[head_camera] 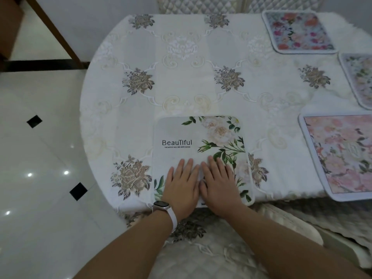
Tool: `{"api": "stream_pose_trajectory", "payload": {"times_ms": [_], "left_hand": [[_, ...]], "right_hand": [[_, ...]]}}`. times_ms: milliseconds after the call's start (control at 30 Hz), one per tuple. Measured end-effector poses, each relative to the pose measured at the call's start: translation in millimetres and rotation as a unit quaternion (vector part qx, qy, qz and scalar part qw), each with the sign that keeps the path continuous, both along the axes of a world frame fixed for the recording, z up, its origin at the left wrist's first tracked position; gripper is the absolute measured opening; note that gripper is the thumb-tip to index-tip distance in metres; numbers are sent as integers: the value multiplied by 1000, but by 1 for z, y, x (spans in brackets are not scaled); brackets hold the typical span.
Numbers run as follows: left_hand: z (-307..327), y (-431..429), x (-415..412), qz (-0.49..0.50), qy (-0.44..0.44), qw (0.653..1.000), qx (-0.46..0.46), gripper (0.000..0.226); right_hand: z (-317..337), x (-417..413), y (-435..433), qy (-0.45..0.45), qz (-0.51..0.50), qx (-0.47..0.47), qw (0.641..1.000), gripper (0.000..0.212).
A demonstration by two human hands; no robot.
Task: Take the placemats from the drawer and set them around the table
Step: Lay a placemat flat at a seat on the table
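Observation:
A white placemat (193,135) printed with pale roses, green leaves and the word "Beautiful" lies flat at the near edge of the table (181,77). My left hand (182,185) and my right hand (218,185) rest side by side on its near half, fingers straight and palms down. Three other floral placemats lie on the table: a pink one (342,154) at the near right, a pale one (360,79) cut off at the right edge, and a colourful one (298,32) at the far right. No drawer is in view.
The table wears a cream tablecloth embroidered with brown flowers. A quilted chair seat (201,258) stands right below my arms, and quilted chair backs (201,5) stand at the far side. Glossy white floor tiles (40,158) spread to the left, with a brown wooden frame (50,31) at the upper left.

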State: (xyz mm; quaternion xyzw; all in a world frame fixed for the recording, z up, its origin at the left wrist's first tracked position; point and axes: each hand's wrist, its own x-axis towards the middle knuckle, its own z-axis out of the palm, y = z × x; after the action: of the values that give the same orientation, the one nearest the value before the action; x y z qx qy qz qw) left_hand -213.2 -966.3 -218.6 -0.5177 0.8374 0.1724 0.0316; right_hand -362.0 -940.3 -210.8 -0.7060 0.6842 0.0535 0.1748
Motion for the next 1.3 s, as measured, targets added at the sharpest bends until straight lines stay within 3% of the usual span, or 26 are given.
{"api": "stream_pose_trajectory", "payload": {"times_ms": [300,633,1033,1100,1200,1300], "left_hand": [[-3,-12,21,5,-28,1000,-10,69],[-7,-91,50,72,-23,997,-21,73],[8,-98,46,60,-54,997,-7,73],[21,-103,44,51,-51,997,-21,69],[42,-102,42,2,5,999,-52,61],[60,-95,37,-28,72,996,-49,52]], "right_hand": [[-3,-34,-9,9,57,-4,998,69],[-8,-87,-80,16,18,-20,1000,72],[15,-82,-93,9,-11,36,999,71],[30,-75,-89,-21,-14,31,999,65],[53,-68,-77,-38,-36,20,998,39],[77,-64,-59,-45,-69,13,997,37]]}}
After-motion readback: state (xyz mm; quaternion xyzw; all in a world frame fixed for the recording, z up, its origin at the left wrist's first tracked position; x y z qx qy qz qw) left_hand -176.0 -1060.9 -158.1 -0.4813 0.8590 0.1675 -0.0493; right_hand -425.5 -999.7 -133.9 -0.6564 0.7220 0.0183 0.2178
